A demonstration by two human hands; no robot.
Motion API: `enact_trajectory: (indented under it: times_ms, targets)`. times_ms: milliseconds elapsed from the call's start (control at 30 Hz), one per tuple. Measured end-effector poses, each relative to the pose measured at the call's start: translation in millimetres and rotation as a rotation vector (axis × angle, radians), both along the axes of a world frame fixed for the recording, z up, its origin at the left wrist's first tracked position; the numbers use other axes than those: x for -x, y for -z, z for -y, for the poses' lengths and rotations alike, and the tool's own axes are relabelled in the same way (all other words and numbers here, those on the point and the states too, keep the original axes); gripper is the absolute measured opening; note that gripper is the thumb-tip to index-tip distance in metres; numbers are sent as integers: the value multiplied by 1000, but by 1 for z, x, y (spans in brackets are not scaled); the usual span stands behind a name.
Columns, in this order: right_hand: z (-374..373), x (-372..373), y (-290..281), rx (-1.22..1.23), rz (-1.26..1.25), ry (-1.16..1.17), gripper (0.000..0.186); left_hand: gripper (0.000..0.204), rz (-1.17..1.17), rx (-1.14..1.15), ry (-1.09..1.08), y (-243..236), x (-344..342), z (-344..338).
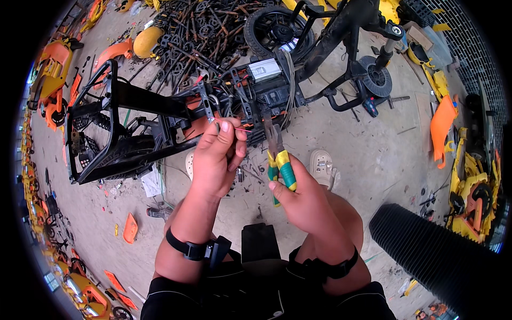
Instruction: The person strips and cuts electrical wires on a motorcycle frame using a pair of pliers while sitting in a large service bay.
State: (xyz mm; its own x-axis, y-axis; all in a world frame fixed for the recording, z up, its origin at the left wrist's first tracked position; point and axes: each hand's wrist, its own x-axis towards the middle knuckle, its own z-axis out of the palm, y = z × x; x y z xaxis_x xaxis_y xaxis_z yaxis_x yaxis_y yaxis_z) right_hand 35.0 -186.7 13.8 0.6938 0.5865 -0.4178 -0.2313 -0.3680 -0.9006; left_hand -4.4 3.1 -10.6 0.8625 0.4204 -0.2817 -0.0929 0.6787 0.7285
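Here the left hand (pixel 216 157) pinched a thin red wire (pixel 242 129) between thumb and fingertips, just in front of the right hand. The right hand (pixel 301 200) was closed around the yellow-and-green handles of a pair of pliers (pixel 277 154), their nose pointing up toward the wire's far end. Just beyond both hands lay a stripped black scooter frame (pixel 160 101) with its silver controller box (pixel 265 68).

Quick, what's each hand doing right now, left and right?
Left hand: closed, pinching a thin red wire at the stripped bike frame.
Right hand: closed around green-and-yellow-handled pliers, jaws pointing toward the wiring.
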Motion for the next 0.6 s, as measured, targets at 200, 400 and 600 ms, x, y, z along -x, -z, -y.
enact_trajectory:
  times_ms: [200, 400, 600]
  targets:
    - [-1, 6, 6, -79, -31, -3, 51, 20, -103, -253, 91, -3, -1, 8]
    - [1, 5, 4, -57, -76, -29, 60, 21, -38, -301, 109, 1, -1, 12]
    - [1, 7, 2, -24, -71, -50, 57, 21, -31, -327, 120, 3, 1, 15]
